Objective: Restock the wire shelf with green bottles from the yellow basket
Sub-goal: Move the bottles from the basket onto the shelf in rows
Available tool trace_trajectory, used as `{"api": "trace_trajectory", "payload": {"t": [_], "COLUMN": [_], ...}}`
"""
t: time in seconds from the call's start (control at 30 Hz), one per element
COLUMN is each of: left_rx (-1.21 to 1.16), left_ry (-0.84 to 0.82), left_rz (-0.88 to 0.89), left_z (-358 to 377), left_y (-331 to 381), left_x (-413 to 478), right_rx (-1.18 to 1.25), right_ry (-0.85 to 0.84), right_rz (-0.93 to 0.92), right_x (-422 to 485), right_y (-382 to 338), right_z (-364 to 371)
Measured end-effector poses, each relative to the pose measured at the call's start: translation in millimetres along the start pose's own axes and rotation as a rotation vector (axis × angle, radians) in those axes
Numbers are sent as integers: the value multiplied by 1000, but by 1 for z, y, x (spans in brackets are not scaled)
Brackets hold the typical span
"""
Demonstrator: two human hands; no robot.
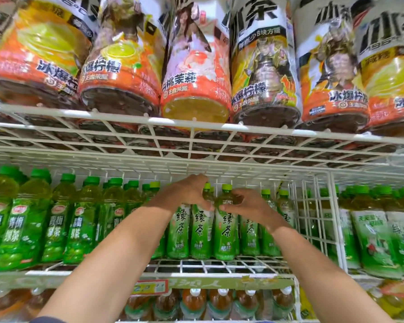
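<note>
Green bottles (224, 231) standing tall on the wire shelf (219, 264), caps pointing up, left hand (187, 193) curled round one bottle's top, right hand (246, 206) curled round the neck of the next.

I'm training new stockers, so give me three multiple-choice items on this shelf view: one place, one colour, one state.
1. The orange-labelled bottles stand: A) above the green bottles B) below them C) in a basket.
2. Caps on the brown tea bottles are: A) green B) white C) red.
3. The right hand: A) hangs idle B) lies flat C) grips a green bottle.
1A, they fill the top wire shelf; 2B, white caps show on the bottom row; 3C, its fingers curl round the neck.
</note>
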State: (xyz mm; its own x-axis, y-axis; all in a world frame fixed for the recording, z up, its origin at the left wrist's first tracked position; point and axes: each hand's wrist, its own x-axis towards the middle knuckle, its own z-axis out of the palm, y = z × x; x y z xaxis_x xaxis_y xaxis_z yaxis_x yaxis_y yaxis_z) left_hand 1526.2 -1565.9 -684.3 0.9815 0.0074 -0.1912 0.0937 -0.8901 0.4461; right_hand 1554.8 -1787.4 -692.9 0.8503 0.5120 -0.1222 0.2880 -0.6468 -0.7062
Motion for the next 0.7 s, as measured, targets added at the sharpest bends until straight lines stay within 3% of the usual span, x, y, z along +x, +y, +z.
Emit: {"api": "trace_trajectory", "payload": {"t": [0.37,0.7], "left_rx": [134,112], "left_ry": [-83,-22], "left_rz": [-30,20], "left_z": [-4,4], "left_y": [-1,-6], "left_x": [16,5], "right_rx": [31,6], "right_ry": [50,45], "right_rz": [13,29], "right_x": [12,16], "right_y": [10,10], "right_z": [12,20]}}
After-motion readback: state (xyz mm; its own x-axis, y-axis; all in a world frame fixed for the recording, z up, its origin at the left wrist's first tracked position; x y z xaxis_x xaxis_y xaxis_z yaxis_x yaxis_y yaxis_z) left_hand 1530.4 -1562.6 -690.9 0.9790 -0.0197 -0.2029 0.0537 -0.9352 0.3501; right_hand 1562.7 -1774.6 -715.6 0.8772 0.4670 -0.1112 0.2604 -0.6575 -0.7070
